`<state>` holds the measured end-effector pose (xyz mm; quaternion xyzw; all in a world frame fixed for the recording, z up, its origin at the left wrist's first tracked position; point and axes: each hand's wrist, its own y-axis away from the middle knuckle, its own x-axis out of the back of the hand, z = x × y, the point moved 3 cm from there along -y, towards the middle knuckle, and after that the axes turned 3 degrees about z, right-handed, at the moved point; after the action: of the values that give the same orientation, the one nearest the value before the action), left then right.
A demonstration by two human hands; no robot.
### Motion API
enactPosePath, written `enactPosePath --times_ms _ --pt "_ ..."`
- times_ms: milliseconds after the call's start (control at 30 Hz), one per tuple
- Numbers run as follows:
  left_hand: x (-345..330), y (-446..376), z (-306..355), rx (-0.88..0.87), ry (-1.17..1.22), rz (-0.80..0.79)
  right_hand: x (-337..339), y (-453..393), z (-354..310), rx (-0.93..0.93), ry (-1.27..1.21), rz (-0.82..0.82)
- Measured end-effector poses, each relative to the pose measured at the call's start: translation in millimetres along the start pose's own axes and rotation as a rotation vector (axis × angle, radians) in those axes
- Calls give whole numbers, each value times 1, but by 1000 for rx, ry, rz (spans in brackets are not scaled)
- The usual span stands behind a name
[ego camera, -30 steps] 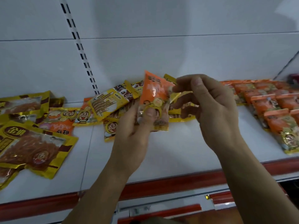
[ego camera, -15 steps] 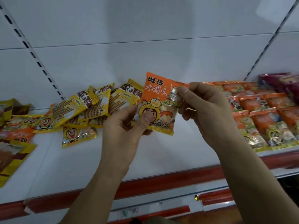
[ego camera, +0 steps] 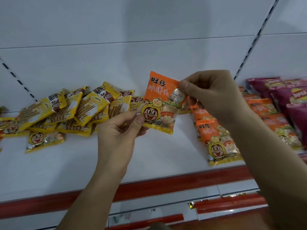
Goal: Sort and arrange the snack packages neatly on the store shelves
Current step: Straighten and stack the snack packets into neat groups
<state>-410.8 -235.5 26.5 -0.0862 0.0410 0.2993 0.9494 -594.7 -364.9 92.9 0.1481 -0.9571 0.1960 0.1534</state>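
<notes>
Both hands hold one orange packet (ego camera: 162,102) upright above the shelf (ego camera: 149,156): the left hand (ego camera: 119,130) pinches its lower left edge, the right hand (ego camera: 211,95) its upper right corner. Since a second ago the packet has turned face-on and travelled right, toward the matching orange row (ego camera: 214,138). Placement there appears next.

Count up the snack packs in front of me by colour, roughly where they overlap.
Orange packs: at least 5, including the held orange pack pinched by the left hand and right hand
Yellow stick-biscuit packs: at least 6
Yellow cartoon-face packs: at least 2
Purple packs: at least 3
Total: at least 16
</notes>
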Motion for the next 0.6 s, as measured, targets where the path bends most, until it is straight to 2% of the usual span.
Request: enactPosePath --times_ms 167,333,467,600 --pt "-28 -11 -6 -35 -159 19 18 -54 11 88 329 -160" --pt "-45 -26 -24 69 -350 -52 7 -89 45 98 620 -369" --pt "-50 -36 -35 35 -603 -130 1 -101 62 156 691 -435" --pt "-58 -37 -39 -81 -864 -146 -4 -108 69 187 704 -451"
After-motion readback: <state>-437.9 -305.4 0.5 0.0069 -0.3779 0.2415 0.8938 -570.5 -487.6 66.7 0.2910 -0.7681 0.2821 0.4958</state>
